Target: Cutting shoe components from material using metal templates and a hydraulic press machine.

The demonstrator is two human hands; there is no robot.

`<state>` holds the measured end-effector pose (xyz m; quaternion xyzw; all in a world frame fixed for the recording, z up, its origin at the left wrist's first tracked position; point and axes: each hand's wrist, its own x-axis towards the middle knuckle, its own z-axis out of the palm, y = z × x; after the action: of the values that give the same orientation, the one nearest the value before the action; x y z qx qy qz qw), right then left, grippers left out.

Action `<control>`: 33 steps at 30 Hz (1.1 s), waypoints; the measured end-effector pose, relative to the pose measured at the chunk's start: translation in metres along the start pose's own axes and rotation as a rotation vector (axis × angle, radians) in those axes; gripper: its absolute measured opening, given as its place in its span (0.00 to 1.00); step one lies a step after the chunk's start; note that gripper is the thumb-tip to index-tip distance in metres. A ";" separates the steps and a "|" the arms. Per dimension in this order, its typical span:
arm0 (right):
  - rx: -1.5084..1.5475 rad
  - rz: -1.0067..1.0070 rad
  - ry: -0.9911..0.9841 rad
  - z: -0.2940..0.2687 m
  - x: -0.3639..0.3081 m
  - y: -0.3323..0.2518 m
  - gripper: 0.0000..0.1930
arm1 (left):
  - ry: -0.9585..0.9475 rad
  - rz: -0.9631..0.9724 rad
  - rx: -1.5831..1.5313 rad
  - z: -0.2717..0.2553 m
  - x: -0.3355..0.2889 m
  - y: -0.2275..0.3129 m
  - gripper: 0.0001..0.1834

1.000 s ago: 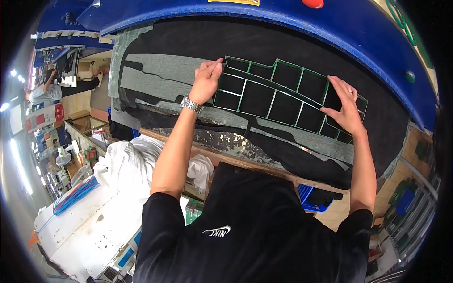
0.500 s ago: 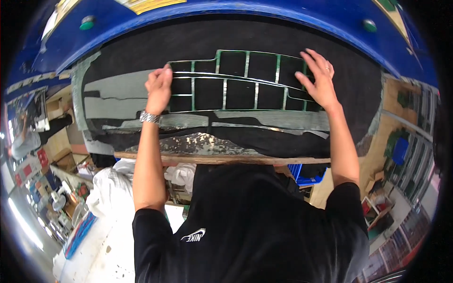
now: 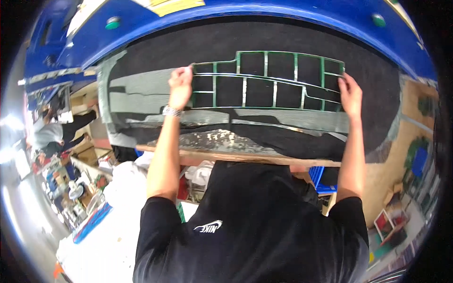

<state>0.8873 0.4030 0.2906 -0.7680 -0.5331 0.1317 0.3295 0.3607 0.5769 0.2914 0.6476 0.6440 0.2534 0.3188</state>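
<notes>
We held a green gridded frame by its ends, left hand and right hand pinching narrowly, black sheeting beneath it (contact unclear to us), blue beam beyond it, wooden edge before it, a person far to its left.

Shows bright at left, with glare around the lamps and a washed-out white worktop; turns dimmer over the black material. Catches glints along the green frame. Bends the blue beam into an arc, blurs toward the rim and blackens at the corners.
</notes>
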 end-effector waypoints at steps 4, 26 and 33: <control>-0.002 0.062 -0.058 -0.003 0.006 -0.015 0.14 | -0.047 0.028 -0.089 -0.006 -0.002 -0.015 0.21; 0.031 0.137 -0.104 -0.002 0.003 -0.001 0.17 | -0.044 -0.008 -0.138 -0.016 -0.015 -0.009 0.31; 0.071 0.164 -0.179 -0.009 0.010 0.017 0.20 | 0.002 -0.045 -0.270 -0.014 -0.016 -0.008 0.33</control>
<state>0.9083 0.4047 0.2879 -0.7820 -0.4908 0.2449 0.2961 0.3449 0.5624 0.2962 0.5839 0.6188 0.3310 0.4081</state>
